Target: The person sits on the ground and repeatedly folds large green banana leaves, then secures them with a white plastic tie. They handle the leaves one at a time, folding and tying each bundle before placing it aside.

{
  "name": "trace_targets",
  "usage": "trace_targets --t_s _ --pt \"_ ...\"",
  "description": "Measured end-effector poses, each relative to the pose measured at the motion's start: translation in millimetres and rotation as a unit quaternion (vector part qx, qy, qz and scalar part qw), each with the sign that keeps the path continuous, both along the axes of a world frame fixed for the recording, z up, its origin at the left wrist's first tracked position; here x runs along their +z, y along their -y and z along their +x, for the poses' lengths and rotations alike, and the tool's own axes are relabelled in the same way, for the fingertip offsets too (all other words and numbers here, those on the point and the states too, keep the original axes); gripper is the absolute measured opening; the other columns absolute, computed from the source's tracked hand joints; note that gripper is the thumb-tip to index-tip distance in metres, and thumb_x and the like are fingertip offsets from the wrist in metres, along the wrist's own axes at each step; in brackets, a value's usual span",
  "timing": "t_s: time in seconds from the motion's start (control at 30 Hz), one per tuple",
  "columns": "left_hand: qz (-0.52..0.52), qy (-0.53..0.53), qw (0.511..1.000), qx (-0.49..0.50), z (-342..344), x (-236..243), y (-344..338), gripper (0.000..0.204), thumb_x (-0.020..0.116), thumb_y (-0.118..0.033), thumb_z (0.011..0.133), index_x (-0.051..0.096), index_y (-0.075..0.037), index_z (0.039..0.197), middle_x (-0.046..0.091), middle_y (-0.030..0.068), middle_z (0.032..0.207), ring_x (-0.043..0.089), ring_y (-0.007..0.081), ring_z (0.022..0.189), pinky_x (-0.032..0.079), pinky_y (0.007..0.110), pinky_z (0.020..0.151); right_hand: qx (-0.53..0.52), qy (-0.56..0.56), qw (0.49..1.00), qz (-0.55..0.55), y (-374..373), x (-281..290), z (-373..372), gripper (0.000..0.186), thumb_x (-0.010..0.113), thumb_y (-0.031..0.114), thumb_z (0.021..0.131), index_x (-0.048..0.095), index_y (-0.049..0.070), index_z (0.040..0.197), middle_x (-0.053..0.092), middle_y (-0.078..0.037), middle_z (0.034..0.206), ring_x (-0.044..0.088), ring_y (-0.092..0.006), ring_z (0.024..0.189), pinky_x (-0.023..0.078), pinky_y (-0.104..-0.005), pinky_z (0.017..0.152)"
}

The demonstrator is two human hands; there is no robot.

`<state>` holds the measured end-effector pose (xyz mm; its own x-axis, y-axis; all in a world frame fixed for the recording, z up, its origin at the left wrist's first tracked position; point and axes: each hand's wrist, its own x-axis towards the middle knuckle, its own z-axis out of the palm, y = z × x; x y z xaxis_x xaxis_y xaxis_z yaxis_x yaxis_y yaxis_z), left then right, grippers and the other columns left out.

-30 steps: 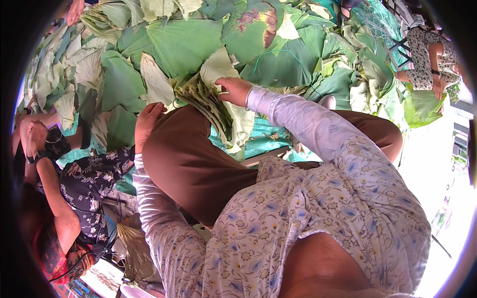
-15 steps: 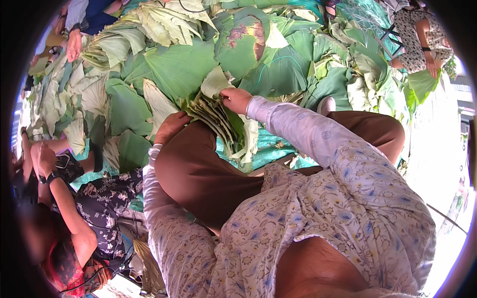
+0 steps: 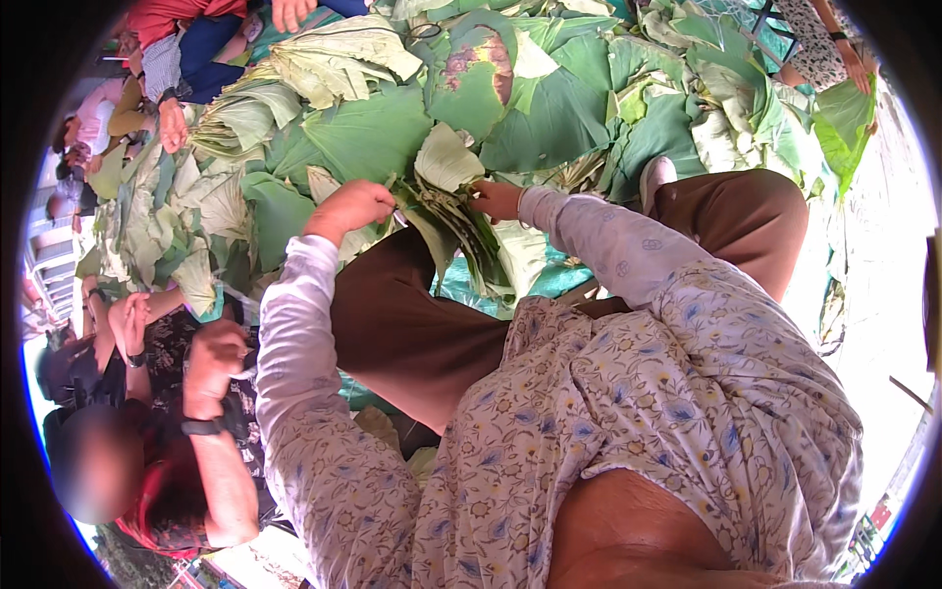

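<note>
A bundle of large folded green leaves [image 3: 461, 231] hangs between my knees, its pale-backed top leaf [image 3: 448, 157] standing up at the far side. My right hand [image 3: 498, 199] grips the right edge of this bundle with bent fingers. Just left of the bundle, above my left knee, my left hand [image 3: 355, 209] is closed in a pinch. Something small and thin seems to be at its fingertips, too small to name. The lower part of the bundle reaches down towards the teal sheet.
Heaps of similar leaves [image 3: 368, 133] spread in front of me over a teal sheet [image 3: 469, 285]. A person in dark clothing with a wristband [image 3: 204, 427] sits close at my left. Other people are at the far left, and one holds a leaf [image 3: 842, 128] at the far right.
My left hand has lifted off the bundle's left side and risen up and right, now pinched. My right hand has shifted slightly right, still on the leaves. The neighbour's hand has risen.
</note>
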<state>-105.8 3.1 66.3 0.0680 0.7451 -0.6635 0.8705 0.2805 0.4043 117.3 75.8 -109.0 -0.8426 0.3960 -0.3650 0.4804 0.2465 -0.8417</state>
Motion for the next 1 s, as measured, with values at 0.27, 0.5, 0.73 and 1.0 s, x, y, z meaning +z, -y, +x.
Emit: trace_targets --t_s 0.27,0.5,0.73,1.0 --pt "-0.089 -0.019 0.996 0.021 37 -29 13 0.022 0.053 -0.027 0.072 0.061 -0.007 0.076 0.057 0.0049 0.059 0.053 0.0164 0.056 0.041 0.029 0.055 -0.2 -0.054 0.945 0.253 -28 21 31 0.027 0.038 0.022 0.078 0.051 0.001 0.087 0.055 -0.023 0.086 0.053 -0.0373 0.08 0.042 -0.0402 0.074" --pt "-0.071 0.212 0.949 0.222 6 -8 29 0.014 0.052 -0.023 0.076 0.06 -0.013 0.082 0.055 0.0006 0.065 0.043 0.0105 0.054 0.037 0.025 0.049 -0.275 -0.201 0.917 0.209 -35 100 48 0.022 0.04 0.02 0.078 0.051 0.002 0.081 0.054 -0.022 0.075 0.052 -0.0388 0.069 0.043 -0.0431 0.063" --pt "-0.142 -0.045 0.985 0.087 15 -38 15 0.022 0.053 -0.024 0.069 0.058 -0.008 0.083 0.056 0.006 0.067 0.05 0.0146 0.056 0.04 0.026 0.05 -0.182 -0.129 0.935 0.274 -44 62 33 0.026 0.041 0.023 0.079 0.048 0.002 0.094 0.056 -0.02 0.077 0.054 -0.0368 0.073 0.043 -0.0422 0.066" --pt "-0.126 0.009 0.989 0.078 6 -84 20 0.014 0.048 -0.012 0.07 0.052 -0.003 0.08 0.055 0.0103 0.061 0.053 0.0198 0.05 0.042 0.031 0.044 -0.202 0.009 0.941 0.27 -48 46 33 0.024 0.048 0.025 0.073 0.053 0.009 0.09 0.058 -0.018 0.08 0.055 -0.0344 0.075 0.044 -0.0408 0.069"
